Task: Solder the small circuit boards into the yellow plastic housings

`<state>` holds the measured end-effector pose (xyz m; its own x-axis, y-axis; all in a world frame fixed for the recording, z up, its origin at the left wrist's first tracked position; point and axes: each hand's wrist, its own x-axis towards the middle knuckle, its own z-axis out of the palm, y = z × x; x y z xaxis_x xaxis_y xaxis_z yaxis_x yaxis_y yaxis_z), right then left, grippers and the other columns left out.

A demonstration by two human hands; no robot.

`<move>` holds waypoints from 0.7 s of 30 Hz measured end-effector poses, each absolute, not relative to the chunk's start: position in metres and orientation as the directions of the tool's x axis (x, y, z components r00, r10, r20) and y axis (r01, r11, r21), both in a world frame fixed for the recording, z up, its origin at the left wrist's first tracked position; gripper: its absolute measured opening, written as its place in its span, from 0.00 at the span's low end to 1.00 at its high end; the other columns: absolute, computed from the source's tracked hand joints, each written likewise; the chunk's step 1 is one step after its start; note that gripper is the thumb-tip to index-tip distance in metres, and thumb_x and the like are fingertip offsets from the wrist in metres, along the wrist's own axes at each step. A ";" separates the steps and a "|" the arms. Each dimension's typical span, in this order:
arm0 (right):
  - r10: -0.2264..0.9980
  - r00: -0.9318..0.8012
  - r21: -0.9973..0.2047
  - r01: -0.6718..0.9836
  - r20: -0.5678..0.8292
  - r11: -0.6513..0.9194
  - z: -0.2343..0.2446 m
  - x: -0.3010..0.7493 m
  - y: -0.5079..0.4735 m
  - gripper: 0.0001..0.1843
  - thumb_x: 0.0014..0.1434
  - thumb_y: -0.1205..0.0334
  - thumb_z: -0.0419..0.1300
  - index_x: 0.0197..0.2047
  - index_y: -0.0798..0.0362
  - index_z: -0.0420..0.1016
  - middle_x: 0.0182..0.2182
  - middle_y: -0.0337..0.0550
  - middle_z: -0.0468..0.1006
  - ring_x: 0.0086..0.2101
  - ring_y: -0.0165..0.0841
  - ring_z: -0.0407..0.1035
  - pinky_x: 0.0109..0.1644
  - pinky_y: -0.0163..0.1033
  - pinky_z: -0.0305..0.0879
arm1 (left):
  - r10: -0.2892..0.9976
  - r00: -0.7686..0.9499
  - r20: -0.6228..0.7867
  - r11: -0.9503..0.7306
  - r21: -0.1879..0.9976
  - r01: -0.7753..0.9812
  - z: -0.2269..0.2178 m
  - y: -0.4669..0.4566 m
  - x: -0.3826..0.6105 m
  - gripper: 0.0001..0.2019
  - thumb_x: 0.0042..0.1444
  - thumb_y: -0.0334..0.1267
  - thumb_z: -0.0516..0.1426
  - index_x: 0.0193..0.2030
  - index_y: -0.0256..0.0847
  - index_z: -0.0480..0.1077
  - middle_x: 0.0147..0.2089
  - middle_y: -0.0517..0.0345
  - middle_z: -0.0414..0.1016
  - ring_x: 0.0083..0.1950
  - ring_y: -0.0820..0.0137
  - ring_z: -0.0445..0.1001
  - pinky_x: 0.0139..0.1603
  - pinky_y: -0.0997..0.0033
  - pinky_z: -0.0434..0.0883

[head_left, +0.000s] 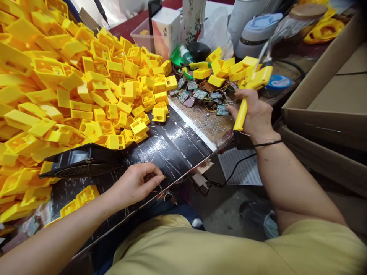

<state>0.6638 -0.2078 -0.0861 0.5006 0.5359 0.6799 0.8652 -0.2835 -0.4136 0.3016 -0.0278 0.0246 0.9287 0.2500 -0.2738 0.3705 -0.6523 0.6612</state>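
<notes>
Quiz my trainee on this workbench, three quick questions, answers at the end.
1. Which hand grips the yellow pistol-shaped tool?
2. True or false: the open brown cardboard box is farther right in the picture than the heaped yellow plastic housings.
3. Nearest the left hand: (a) the cardboard box, (b) the black plastic fan or (c) the small green circuit boards?

Key: 1. the right hand; 2. true; 3. b.

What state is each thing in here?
Left hand: fingertips pinched together.
Yellow gun-shaped plastic tool: gripped in right hand.
Black plastic fan: set down; whether running, unclear.
Small yellow plastic housings: heaped loosely.
Little green circuit boards: lying loose.
Brown cardboard box: open.
Grey cup: light-blue lid on.
</notes>
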 end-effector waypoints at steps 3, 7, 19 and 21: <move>0.612 0.420 -0.358 0.905 0.670 -0.229 -0.089 0.659 -0.201 0.25 0.59 0.49 0.70 0.55 0.44 0.69 0.56 0.45 0.75 0.53 0.44 0.71 0.67 0.58 0.64 | 0.190 0.939 -0.286 -0.668 0.664 0.337 0.022 -0.030 0.307 0.14 0.62 0.42 0.53 0.33 0.38 0.77 0.30 0.58 0.78 0.30 0.75 0.74 0.33 0.78 0.67; 0.630 0.370 -0.325 0.926 0.683 -0.192 -0.087 0.645 -0.206 0.25 0.61 0.50 0.68 0.56 0.44 0.66 0.56 0.45 0.76 0.48 0.44 0.74 0.59 0.60 0.70 | 0.132 0.958 -0.256 -0.665 0.694 0.277 0.020 -0.031 0.312 0.13 0.62 0.41 0.54 0.33 0.38 0.76 0.30 0.59 0.78 0.32 0.76 0.75 0.35 0.79 0.68; 0.588 0.478 -0.397 0.877 0.653 -0.271 -0.079 0.641 -0.196 0.21 0.64 0.54 0.63 0.58 0.46 0.64 0.53 0.47 0.75 0.45 0.42 0.76 0.50 0.52 0.77 | 0.100 0.961 -0.259 -0.681 0.686 0.255 0.018 -0.032 0.314 0.13 0.63 0.40 0.53 0.34 0.39 0.76 0.31 0.59 0.79 0.32 0.75 0.75 0.35 0.79 0.67; 0.591 0.501 -0.407 0.864 0.632 -0.296 -0.079 0.645 -0.187 0.22 0.62 0.53 0.64 0.57 0.48 0.66 0.47 0.47 0.76 0.41 0.42 0.76 0.48 0.53 0.77 | 0.107 0.962 -0.253 -0.679 0.688 0.257 0.018 -0.032 0.313 0.13 0.63 0.40 0.53 0.33 0.39 0.76 0.30 0.59 0.78 0.31 0.76 0.75 0.34 0.80 0.67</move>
